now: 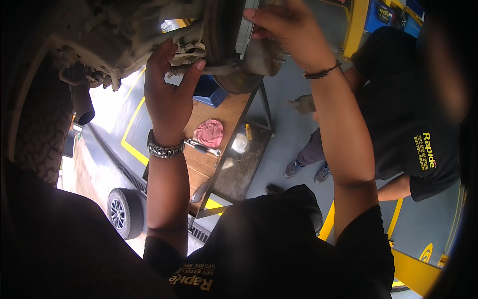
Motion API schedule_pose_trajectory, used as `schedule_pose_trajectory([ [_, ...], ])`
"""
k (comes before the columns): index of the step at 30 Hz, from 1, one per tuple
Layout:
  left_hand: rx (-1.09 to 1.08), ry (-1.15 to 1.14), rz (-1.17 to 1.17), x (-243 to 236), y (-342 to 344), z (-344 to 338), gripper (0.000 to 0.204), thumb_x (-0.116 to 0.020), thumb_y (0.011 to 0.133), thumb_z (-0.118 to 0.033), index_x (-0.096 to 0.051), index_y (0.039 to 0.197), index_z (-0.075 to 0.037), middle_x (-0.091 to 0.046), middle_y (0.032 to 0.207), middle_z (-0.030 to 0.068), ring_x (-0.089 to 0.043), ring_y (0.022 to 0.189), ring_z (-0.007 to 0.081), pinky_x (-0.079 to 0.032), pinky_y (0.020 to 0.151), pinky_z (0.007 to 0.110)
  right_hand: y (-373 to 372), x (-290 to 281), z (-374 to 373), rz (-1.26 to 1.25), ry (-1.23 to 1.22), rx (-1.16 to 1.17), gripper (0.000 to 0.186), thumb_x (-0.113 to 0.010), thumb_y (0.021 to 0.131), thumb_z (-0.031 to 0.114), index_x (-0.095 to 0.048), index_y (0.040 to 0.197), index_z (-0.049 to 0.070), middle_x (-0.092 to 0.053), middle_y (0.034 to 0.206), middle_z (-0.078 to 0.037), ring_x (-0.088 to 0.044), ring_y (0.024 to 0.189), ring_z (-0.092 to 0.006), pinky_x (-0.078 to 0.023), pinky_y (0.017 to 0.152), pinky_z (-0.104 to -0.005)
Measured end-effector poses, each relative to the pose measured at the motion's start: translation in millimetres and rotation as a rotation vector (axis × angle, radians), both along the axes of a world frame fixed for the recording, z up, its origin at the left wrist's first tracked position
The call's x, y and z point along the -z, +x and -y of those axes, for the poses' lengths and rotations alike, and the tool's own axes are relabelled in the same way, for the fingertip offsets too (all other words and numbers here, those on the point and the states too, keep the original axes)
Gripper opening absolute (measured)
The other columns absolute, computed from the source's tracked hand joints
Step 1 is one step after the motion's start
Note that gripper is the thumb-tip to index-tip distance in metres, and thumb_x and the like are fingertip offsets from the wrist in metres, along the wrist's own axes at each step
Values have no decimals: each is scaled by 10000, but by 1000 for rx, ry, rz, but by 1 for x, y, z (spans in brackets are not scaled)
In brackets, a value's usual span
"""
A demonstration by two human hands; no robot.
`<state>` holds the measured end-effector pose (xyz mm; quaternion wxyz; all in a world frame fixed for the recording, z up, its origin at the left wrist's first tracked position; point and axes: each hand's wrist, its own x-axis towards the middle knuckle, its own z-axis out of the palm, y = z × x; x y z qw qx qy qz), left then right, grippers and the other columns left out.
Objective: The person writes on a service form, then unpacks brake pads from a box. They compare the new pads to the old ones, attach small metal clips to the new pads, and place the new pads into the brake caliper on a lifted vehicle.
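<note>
Overhead is a car's dirty underside with a rusty brake disc and a rounded metal housing. My right hand pinches a flat silver-grey strip upright at the disc's right side, thumb on its face. My left hand is raised left of the disc, fingers curved and thumb up at a metal rod; whether it grips this rod is unclear. A silver watch is on my left wrist, a dark bracelet on my right.
Below stands a wooden-topped cart with a pink rag, wrenches and a blue tray. A co-worker in black stands close on the right, beside yellow lift posts. A loose wheel is lower left, a tyre far left.
</note>
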<state>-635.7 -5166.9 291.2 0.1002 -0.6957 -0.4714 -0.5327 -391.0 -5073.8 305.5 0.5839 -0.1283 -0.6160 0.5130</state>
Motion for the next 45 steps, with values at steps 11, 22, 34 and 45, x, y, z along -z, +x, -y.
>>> schedule_pose_trajectory([
  [11, 157, -287, 85, -13, 23, -27, 767, -903, 784, -296, -528, 1392, -15, -671, 1246, 183, -680, 1101, 260, -569, 903, 358, -12, 0, -2, 169, 398, 276, 805, -762, 855, 12, -318, 1524, 78, -552, 1024, -89, -586, 795, -112, -509, 691, -247],
  [22, 299, -367, 230, -5, 51, 35, 588, -841, 844, -149, -597, 1373, -68, -694, 1194, 112, -687, 1038, 190, -569, 844, 318, -3, 9, 79, 338, 350, 609, 836, -810, 803, 260, -444, 1513, 15, -682, 1030, -180, -685, 745, -253, -560, 694, -356],
  [34, 133, -76, -194, 15, 69, 94, 454, -804, 818, -140, -721, 1265, -143, -644, 1276, 171, -727, 992, 302, -582, 832, 384, -11, 37, 152, 278, 342, 797, 687, -698, 850, 147, -455, 1453, -75, -636, 925, -249, -665, 723, -376, -553, 657, -435],
  [45, 197, -85, -220, 26, 85, 115, 518, -811, 746, -79, -699, 1251, -52, -670, 1256, 193, -726, 990, 273, -582, 833, 372, -19, 58, 171, 136, 267, 906, 581, -644, 927, 225, -458, 1430, 2, -703, 849, -251, -693, 646, -429, -547, 576, -498],
])
